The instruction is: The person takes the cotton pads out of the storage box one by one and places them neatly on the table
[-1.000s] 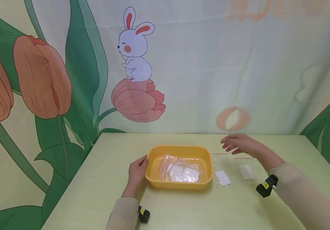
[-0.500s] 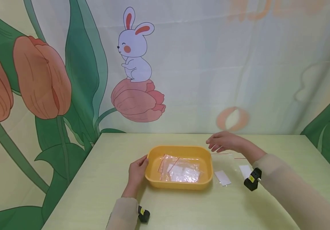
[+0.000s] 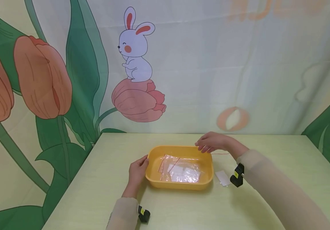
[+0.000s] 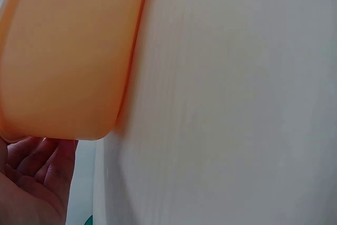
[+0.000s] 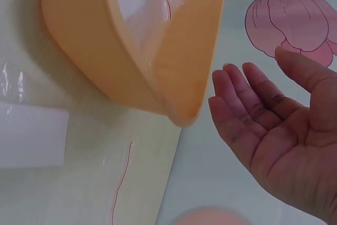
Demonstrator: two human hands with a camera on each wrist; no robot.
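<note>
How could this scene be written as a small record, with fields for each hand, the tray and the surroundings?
Left hand: holds the yellow tray at its left end
Right hand: holds nothing; near the tray's far right corner, not touching it
In tray: clear bags with white inserts; count unclear
Right of tray: another clear bag with a white insert, on the table
Backdrop: printed cloth with a rabbit and tulips

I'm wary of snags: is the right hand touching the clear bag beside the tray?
Apart: the right wrist view shows tabletop and backdrop between the bag and the right hand.
</note>
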